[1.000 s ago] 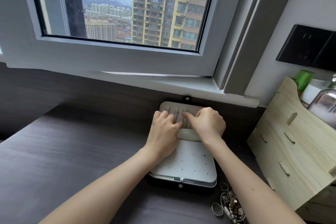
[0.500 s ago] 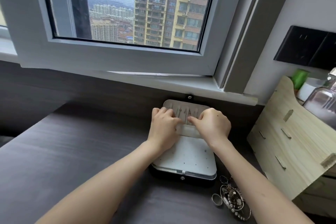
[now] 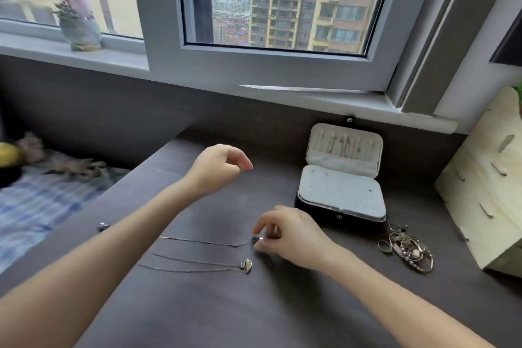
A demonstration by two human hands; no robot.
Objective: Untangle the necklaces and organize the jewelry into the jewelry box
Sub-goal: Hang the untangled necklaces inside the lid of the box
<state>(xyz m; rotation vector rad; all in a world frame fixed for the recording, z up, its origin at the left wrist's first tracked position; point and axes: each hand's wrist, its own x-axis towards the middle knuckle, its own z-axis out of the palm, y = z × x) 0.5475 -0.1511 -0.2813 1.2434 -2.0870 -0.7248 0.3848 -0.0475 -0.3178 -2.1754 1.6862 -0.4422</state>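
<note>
Fingers (image 3: 265,224) of the right hand (image 3: 288,234) are pinching a thin silver chain necklace (image 3: 203,242) lying on the dark tabletop (image 3: 226,305); left hand (image 3: 217,169) is hovering, loosely curled, empty. Open black jewelry box (image 3: 343,192) is sitting beyond.

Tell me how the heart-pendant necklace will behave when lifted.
Likely floppy: the heart-pendant necklace lies as thin slack chain on the desk. Its pendant, the bulkiest part, would probably hang lowest and swing. So thin, probably light.

Dark grey table (image 3: 226,305) — white-lined jewelry box (image 3: 343,195), silver necklaces (image 3: 246,265).
</note>
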